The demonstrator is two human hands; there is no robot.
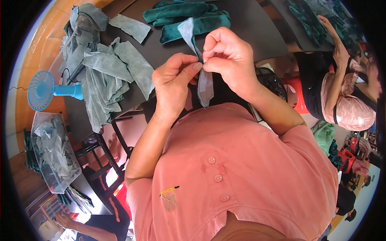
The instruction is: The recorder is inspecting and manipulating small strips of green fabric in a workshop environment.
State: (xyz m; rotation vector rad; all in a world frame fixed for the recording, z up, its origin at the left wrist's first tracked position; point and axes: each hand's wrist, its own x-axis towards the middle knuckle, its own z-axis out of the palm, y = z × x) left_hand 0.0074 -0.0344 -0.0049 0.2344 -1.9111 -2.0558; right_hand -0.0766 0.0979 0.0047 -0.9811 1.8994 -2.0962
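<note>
A narrow strip of fabric (206,89), pale grey-green on the side that shows and dark along one edge, hangs in front of my chest. My left hand (173,78) pinches it near its middle between thumb and forefinger. Close against those fingertips, my right hand (232,60) pinches the same spot, its other fingers curled. The strip's upper end sticks up past my hands and its lower end dangles below them. Just beyond lie several dark green velvet strips (193,31), stacked on the dark table (259,34). Flat grey-green fabric pieces (106,66) are heaped left of my left hand.
A blue fan (40,90) stands at the table's left edge. Below it, a clear plastic box (56,154) holds more fabric. A co-worker (348,94) sits at the right beside a red stool (298,96); another person's arm (88,229) shows at the lower left.
</note>
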